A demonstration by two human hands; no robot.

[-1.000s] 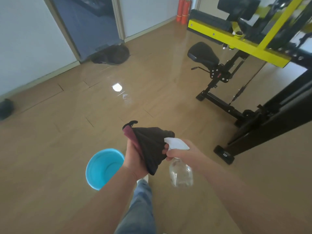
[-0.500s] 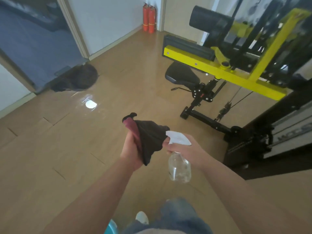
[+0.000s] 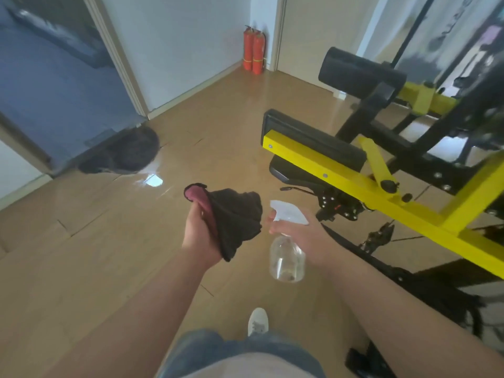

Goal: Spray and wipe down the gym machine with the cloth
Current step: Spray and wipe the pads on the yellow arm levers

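My left hand grips a bunched black cloth with a dark red edge, held out in front of me at waist height. Just to its right, my right hand holds a clear spray bottle with a white trigger head, its nozzle pointing left at the cloth. The gym machine, black with yellow bars, a black seat and a round black roller pad, stands to the right, close beyond the bottle.
Shiny wooden floor all around. Two red fire extinguishers stand in the far corner. A dark mat lies by the blue doorway at left. My white shoe and jeans show below. The machine's black base runs along the right.
The view has swung up and to the right as I stepped toward the machine; the blue bucket dropped out of sight. The two hands have drawn a little apart, still holding cloth and bottle.
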